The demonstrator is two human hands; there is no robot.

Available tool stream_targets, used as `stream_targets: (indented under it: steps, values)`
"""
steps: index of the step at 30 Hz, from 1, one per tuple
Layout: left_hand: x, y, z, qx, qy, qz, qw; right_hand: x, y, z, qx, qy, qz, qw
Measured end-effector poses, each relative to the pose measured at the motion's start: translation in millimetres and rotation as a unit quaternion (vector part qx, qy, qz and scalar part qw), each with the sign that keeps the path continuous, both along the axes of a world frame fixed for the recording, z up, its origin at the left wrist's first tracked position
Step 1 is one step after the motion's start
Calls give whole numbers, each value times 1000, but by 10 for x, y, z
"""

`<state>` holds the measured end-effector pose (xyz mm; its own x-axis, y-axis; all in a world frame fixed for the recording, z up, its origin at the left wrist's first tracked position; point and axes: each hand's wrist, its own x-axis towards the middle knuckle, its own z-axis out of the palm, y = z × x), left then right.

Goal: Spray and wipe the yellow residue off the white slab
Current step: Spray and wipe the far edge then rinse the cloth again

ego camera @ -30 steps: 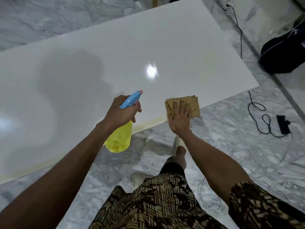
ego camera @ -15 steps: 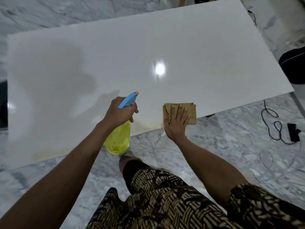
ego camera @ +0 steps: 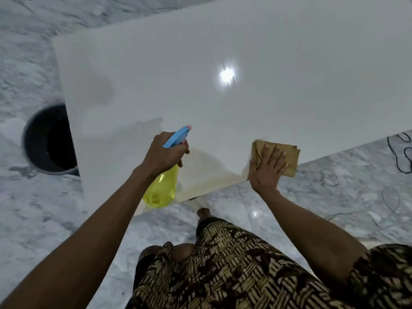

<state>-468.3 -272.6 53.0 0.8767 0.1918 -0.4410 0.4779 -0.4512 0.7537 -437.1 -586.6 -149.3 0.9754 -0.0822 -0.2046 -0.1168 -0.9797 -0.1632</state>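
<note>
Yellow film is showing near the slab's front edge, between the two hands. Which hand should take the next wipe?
Probably the right hand. It lies flat on the folded cloth at the slab edge, beside the yellow residue. The left hand is occupied holding the spray bottle.

Dim, cool indoor light. One overhead lamp glares as a starburst on the glossy white rectangular slab (ego camera: 267,63) — soft grey arm shadows lie beside it. Edges bow with wide-angle distortion; the grey marble floor (ego camera: 33,208) is smeared.
</note>
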Motion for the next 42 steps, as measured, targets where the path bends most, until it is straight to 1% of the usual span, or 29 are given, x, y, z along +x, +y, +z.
stream_targets:
  steps: [3,7,13,14,16,18,22,26,31,35,37,39,40,42]
  values:
    - [-117,346,-31,0,15,6,1000,-70,213,31,-5,8,-13,1000]
    - [-251,737,-74,-1,17,-10,1000,-363,623,35,-7,12,-11,1000]
    - [-581,1531,-118,-22,0,-33,999,-836,1537,29,-18,-12,-43,999]
    - [-652,1686,-109,-26,-5,-43,999,-916,1697,23,-19,-25,-49,998]
    - [-810,1943,-73,-38,-12,-70,997,-1106,2025,44,4,-17,-69,997]
    - [-974,2201,-35,-44,-18,-89,995,-1293,2391,55,1,-24,-76,997]
    - [-1301,2682,-58,-32,5,-136,990,-1698,3102,94,15,-10,-97,995]
    - [-1568,2977,-106,-33,24,-146,988,-2078,3659,90,27,-10,-84,996]
    - [-1748,3173,-93,-36,36,-149,987,-2477,4180,4,41,-35,-58,997]
    - [-1800,3320,-68,-28,29,-167,985,-2831,4558,44,65,-36,-26,997]
    - [-1836,3371,-50,-28,19,-165,986,-3042,4754,85,75,-18,1,997]
    - [-1866,3397,-27,-23,16,-161,987,-3236,4939,75,108,-13,15,994]
    - [-1874,3409,-31,-20,17,-161,987,-3307,5018,126,132,17,21,991]
    - [-1901,3423,-36,-17,24,-161,987,-3416,5136,197,145,32,36,988]
